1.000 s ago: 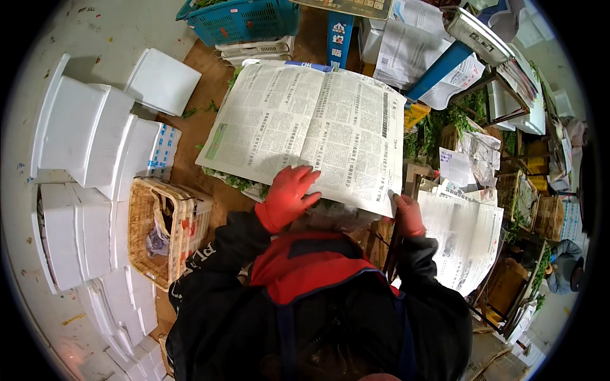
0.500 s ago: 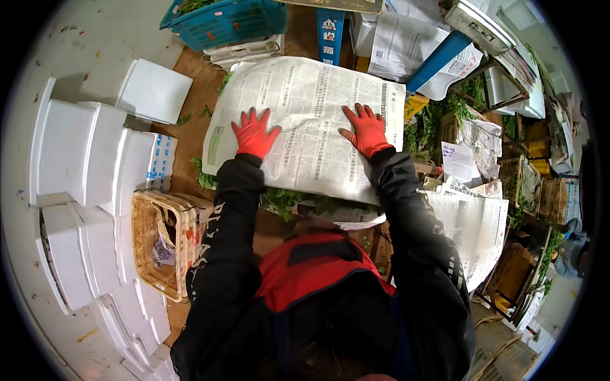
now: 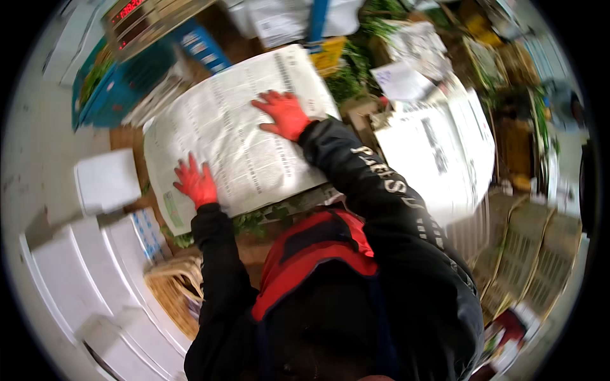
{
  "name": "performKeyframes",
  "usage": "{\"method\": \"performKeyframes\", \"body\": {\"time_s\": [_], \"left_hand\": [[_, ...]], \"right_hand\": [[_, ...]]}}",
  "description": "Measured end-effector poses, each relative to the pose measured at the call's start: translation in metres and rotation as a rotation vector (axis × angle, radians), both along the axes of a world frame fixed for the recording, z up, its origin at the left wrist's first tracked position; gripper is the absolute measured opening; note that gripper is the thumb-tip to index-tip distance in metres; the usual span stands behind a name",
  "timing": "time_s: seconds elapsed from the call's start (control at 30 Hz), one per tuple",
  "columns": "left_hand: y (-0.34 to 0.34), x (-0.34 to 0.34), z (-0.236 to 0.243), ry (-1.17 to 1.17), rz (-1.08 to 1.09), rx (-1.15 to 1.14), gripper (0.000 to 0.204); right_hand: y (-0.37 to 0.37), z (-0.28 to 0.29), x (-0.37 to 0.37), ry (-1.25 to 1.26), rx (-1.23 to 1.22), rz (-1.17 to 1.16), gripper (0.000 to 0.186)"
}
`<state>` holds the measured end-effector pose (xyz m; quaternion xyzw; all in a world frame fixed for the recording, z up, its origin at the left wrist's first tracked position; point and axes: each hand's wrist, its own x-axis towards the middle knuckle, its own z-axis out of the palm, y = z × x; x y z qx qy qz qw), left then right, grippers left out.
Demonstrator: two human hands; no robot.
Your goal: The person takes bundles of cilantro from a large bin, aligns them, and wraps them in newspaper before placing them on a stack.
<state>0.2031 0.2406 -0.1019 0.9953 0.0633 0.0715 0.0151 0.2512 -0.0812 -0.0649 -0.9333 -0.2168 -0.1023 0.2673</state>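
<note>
A large sheet of newspaper [image 3: 235, 140] covers a bundle or container of leafy greens [image 3: 254, 223], whose leaves poke out along the near edge. My left hand [image 3: 196, 183], in a red glove, rests on the sheet close to its left end with fingers spread. Farther right and higher up, my right hand [image 3: 284, 115], gloved in red too, presses on the paper with fingers apart. Neither hand grips anything. What lies under the middle of the sheet is hidden.
A scale with a lit display [image 3: 146, 25] and a teal basket [image 3: 121, 89] stand at the far left. White foam boxes [image 3: 76, 273] and a wicker basket [image 3: 175, 295] line the left side. More newspaper [image 3: 438, 152] lies at right, near stacked crates [image 3: 530, 254].
My view has turned toward the right, so the scene appears rotated. On the sheet, my left hand has shifted nearer its left end. Both hands stay spread on the newspaper.
</note>
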Motion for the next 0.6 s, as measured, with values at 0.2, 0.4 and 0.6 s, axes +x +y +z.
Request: {"method": "performKeyframes", "body": {"time_s": [0.2,0.4,0.6], "left_hand": [[0.001,0.01,0.066,-0.27,-0.179,-0.706,0.036],[-0.202,-0.072,0.167,-0.14,-0.902,-0.861,0.029],[-0.304,-0.203,0.136,0.718,-1.482,-0.985,0.029]], "right_hand": [[-0.029,0.091,-0.123,-0.114,0.545,-0.238,0.043],[-0.032,0.028,-0.382,0.227,0.592,-0.921,0.033],[0.033,-0.03,-0.552,0.652,0.603,-1.531,0.037]]}}
